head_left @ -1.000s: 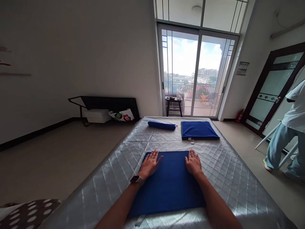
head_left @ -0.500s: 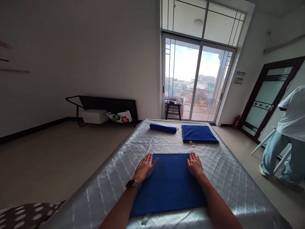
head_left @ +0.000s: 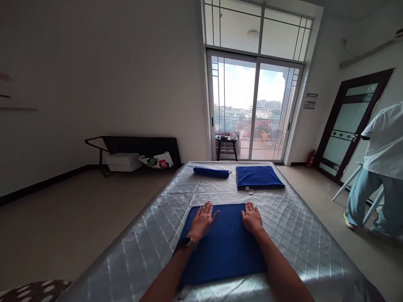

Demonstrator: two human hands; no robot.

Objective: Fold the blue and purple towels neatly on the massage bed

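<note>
A flat blue cloth [head_left: 225,247], rectangular, lies on the silver quilted table cover [head_left: 151,239] right in front of me. My left hand [head_left: 203,219] rests palm down on its far left part, fingers stretched forward and thumb apart. At the far right corner my right hand [head_left: 252,217] also lies flat, fingers extended over the cloth's edge. Neither hand grips anything. Beyond them are a rolled blue cloth [head_left: 210,172] on the left and a folded blue cloth [head_left: 260,177] with small white tags on the right.
A person [head_left: 382,167] stands at the right beside a white-legged stool. Against the left wall is a black bench [head_left: 141,147] with a white box [head_left: 122,162] and a printed bag [head_left: 156,160] under it. A dark stool [head_left: 226,147] stands by the sliding glass door.
My left hand has shifted right, inward from the cloth's left edge, uncovering its far left corner. My right hand stays at the far right corner. The camera view has turned slightly.
</note>
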